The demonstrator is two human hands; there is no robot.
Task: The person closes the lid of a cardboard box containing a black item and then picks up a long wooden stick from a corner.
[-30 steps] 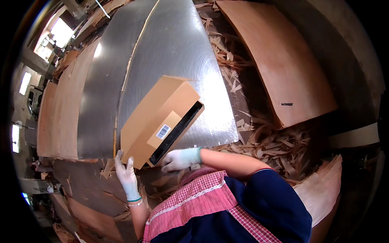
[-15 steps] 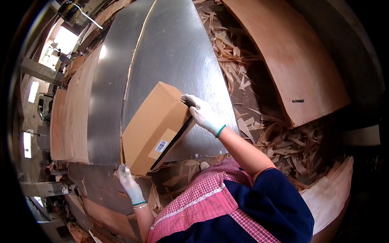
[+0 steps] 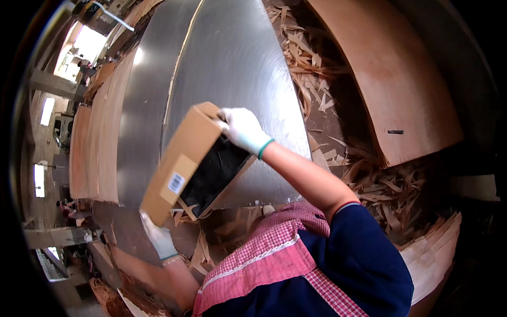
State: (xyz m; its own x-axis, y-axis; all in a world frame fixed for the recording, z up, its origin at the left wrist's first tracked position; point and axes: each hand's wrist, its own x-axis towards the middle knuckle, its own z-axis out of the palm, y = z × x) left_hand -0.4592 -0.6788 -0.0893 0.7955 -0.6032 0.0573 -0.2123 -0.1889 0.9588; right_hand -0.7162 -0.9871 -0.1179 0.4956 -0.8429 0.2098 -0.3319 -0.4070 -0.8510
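A brown cardboard box [image 3: 168, 174] is held tilted over the near end of a grey metal tabletop [image 3: 232, 63]. Its open side faces me and shows a black item [image 3: 222, 166] inside, whose kind I cannot make out. My right hand [image 3: 244, 129], in a white glove with a green cuff, grips the box's far upper corner, fingers curled over the edge. At the near lower corner my left hand [image 3: 158, 236], gloved alike, grips the box from below. A white label with a barcode [image 3: 176, 182] is on the side towards me.
Wood veneer sheets [image 3: 97, 142] line the table's left side. To the right lies a large stack of veneer [image 3: 396, 79], with heaps of wood shavings [image 3: 380, 195] on the floor around it. More veneer [image 3: 430, 259] stands at the lower right.
Both hands have turned the box so that its open side now faces me, exposing the black item inside. My right hand moved slightly left and up; my left hand moved a little left.
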